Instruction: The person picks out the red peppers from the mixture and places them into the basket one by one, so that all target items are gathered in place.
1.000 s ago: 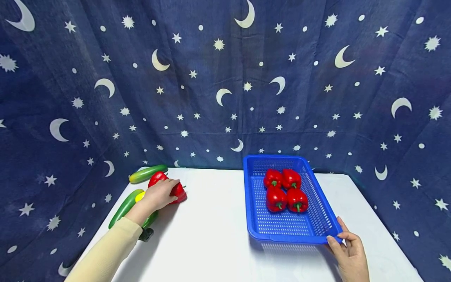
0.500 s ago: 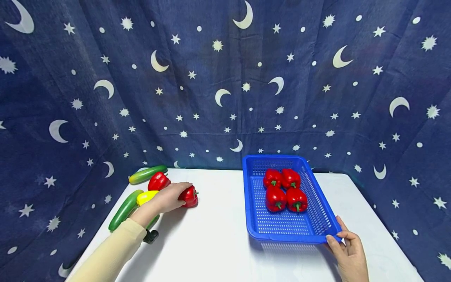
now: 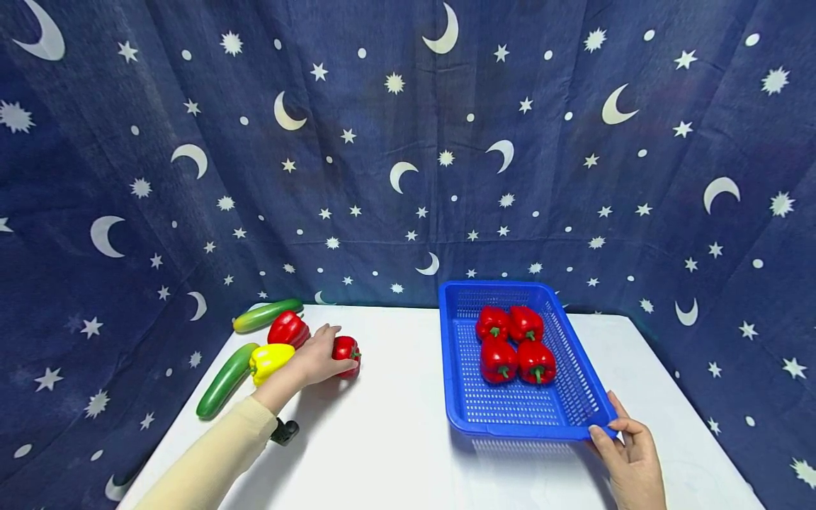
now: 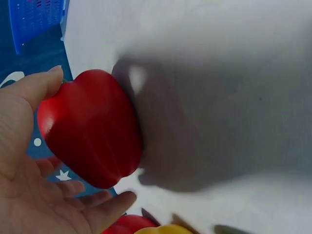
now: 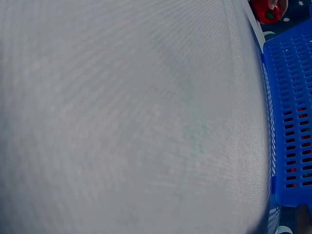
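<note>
A red bell pepper [image 3: 346, 348] is on the white table, left of centre. My left hand [image 3: 319, 358] is around it, its thumb touching the pepper near the stem. In the left wrist view, the other fingers [image 4: 109, 212] are spread and stand apart from the pepper [image 4: 92, 129]. On the right, my right hand [image 3: 632, 457] holds the near right corner of a blue plastic basket [image 3: 510, 430], thumb on the rim. Several red bell peppers [image 3: 537, 361] sit grouped inside the basket. The right wrist view barely shows the hand holding it.
Left of my left hand lie a yellow bell pepper [image 3: 270, 360], another red bell pepper [image 3: 288, 329], a green cucumber [image 3: 226, 381] and a green-yellow cucumber [image 3: 268, 314]. A dark blue curtain [image 3: 382, 177] with moons and stars encloses the table's back and sides.
My left hand has carried the red pepper rightward, away from the other vegetables, and its fingers have now loosened from it. The right hand and basket stay put.
</note>
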`<state>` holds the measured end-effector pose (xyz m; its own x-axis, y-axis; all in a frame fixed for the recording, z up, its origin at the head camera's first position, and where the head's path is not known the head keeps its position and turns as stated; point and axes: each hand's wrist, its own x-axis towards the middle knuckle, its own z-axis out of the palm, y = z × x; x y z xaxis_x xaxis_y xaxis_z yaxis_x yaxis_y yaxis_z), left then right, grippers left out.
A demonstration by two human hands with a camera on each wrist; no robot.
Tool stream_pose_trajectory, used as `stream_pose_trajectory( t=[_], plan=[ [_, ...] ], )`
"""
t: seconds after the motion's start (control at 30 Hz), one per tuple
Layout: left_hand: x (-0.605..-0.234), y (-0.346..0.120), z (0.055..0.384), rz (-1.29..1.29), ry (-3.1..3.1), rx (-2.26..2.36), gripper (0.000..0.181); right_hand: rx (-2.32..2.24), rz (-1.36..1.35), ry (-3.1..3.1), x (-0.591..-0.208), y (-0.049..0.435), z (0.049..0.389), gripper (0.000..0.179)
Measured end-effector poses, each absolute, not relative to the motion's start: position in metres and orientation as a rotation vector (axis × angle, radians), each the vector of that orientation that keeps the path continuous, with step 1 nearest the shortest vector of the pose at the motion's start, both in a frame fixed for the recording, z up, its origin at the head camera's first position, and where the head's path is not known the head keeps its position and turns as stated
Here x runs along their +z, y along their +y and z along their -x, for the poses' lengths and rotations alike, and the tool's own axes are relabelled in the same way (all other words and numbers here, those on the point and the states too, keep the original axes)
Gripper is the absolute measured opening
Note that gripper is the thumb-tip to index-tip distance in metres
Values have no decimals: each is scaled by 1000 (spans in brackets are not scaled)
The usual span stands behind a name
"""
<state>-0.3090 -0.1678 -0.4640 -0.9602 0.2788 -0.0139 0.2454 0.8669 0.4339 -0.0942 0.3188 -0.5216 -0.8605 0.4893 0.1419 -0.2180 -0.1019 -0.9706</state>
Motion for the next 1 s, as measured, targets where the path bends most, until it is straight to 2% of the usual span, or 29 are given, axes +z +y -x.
stream_pose_trajectory(
  t=[0.17, 0.4, 0.63, 1.0],
  plan=[
    [-468, -166, 308, -323, 2900, 757, 79, 2004, 306, -1714, -521, 318, 94, 27],
    [-467, -169, 307, -388, 2791, 802, 72, 1995, 326, -1727, -522, 319, 94, 28],
    [-472, -175, 310, -407, 2718, 895, 82, 1990, 326, -1750, -522, 319, 94, 30],
    [-475, -185, 313, -198, 2578, 1128, 97, 1986, 335, -1754, -523, 319, 94, 31]
  ],
)
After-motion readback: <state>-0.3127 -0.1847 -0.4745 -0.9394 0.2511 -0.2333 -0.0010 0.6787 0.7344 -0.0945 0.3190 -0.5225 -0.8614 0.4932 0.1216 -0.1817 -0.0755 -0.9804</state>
